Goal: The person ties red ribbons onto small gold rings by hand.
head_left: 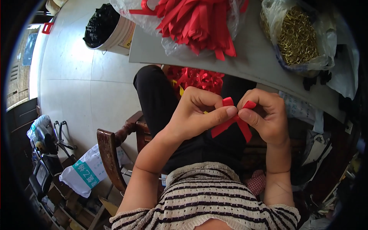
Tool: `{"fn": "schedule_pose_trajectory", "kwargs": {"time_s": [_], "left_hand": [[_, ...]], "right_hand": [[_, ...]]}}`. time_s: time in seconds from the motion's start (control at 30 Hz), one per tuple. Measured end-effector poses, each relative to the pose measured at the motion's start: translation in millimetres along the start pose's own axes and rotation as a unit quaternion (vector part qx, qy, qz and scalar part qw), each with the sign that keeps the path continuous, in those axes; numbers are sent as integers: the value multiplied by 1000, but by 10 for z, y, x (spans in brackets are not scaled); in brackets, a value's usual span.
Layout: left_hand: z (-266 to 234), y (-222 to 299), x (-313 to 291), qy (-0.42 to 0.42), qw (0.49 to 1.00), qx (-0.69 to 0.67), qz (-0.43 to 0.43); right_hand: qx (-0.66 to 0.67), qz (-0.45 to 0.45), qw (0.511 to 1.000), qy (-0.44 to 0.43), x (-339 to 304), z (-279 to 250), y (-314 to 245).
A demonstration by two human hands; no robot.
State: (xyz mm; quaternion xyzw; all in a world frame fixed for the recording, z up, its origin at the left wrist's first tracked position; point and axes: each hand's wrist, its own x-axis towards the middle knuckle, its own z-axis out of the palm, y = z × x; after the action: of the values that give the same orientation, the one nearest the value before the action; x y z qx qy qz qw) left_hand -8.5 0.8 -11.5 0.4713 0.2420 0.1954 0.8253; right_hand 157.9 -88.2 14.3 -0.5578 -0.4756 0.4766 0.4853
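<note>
Striped top [207,195] at 6 o'clock, left hand [191,113] and right hand [270,115] both pinching a red bow [243,129] (thumb-to-forefinger) just off centre toward 3, red ribbon pile [197,28] at 12.

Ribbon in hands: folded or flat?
Folded: the red ribbon, pinched by the left hand and right hand, shows two loops above and two tails spread below.

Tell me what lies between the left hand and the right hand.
In the head view, a red ribbon bow lies there, one loop pinched in the left hand, the other in the right hand, its tails spread below.
</note>
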Motion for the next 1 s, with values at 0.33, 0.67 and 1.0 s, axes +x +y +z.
{"fn": "schedule_pose_trajectory", "kwargs": {"time_s": [0.33, 0.67, 1.0], "left_hand": [[-113, -527, -420, -4, 986, 160, 45], [-400, -793, -787, 243, 958, 146, 42], [-457, -926, -717, 178, 976, 126, -9]], "right_hand": [[57, 185, 979, -59, -428, 167, 455], [-431, 19, 898, 81, 456, 439, 1568], [-428, 12, 902, 62, 890, 493, 2018]]}}
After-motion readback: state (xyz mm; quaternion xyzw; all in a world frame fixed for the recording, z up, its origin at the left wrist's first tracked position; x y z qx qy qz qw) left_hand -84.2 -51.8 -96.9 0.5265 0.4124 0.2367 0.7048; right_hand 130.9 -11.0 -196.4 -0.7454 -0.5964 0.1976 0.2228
